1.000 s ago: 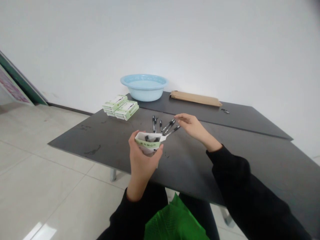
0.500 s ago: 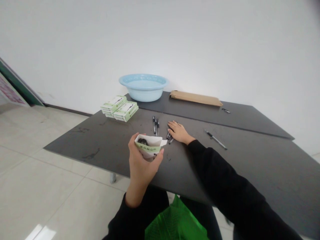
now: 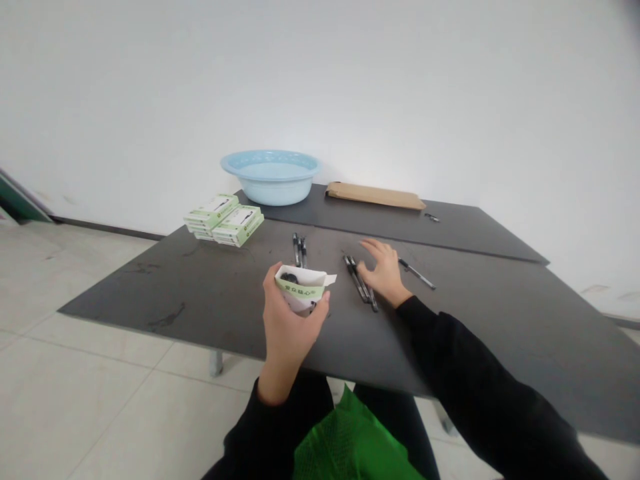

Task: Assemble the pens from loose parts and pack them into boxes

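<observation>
An opened white and green box (image 3: 303, 291) is held by my left hand (image 3: 290, 327), its flap up and some dark pen ends showing inside. My right hand (image 3: 383, 270) hovers just right of a small group of black-capped pens (image 3: 361, 280), fingers apart and curved, with nothing between them. Behind the held box, more pens (image 3: 299, 249) lie side by side on the dark table (image 3: 220, 300). A single pen (image 3: 417, 273) rests to the right of my right hand.
Stacked green and white boxes (image 3: 225, 220) sit at the left. A light blue basin (image 3: 273, 177) stands behind them, beside a flat brown cardboard package (image 3: 375, 195). Farther right on the back table lies a small dark pen (image 3: 432, 217). The wall is behind.
My right hand has lifted off the pens it covered and opened, leaving them in view. The camera view has shifted slightly to the right. My left hand still grips the box.
</observation>
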The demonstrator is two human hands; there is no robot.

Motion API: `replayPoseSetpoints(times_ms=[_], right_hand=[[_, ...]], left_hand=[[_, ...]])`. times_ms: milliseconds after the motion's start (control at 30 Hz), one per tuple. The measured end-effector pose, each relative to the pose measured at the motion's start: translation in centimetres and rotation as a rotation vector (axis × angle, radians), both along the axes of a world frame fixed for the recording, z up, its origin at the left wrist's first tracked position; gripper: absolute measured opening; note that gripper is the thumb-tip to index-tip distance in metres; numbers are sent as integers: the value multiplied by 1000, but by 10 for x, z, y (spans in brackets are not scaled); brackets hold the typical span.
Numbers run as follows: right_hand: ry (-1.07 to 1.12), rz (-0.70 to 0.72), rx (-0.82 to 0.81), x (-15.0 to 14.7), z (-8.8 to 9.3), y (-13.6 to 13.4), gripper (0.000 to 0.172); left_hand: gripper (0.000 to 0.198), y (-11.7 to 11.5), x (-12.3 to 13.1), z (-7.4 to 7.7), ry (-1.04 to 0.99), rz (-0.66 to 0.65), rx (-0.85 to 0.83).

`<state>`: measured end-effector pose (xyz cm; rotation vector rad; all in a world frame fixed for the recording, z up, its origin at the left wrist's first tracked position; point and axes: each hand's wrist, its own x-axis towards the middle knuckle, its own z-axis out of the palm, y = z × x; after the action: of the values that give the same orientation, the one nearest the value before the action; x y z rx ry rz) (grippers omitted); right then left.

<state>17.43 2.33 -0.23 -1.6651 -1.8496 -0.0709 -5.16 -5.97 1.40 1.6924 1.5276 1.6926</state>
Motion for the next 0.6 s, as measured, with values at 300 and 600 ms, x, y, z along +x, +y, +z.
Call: replayPoseSetpoints(times_ms=[300, 600], right_hand=[[-149, -314, -612, -34, 10, -4, 65], [-116, -216, -618, -16, 1, -15, 29]], left_hand=[[76, -4, 14, 4, 57, 10, 3], [78, -4, 19, 4, 61, -31, 1]])
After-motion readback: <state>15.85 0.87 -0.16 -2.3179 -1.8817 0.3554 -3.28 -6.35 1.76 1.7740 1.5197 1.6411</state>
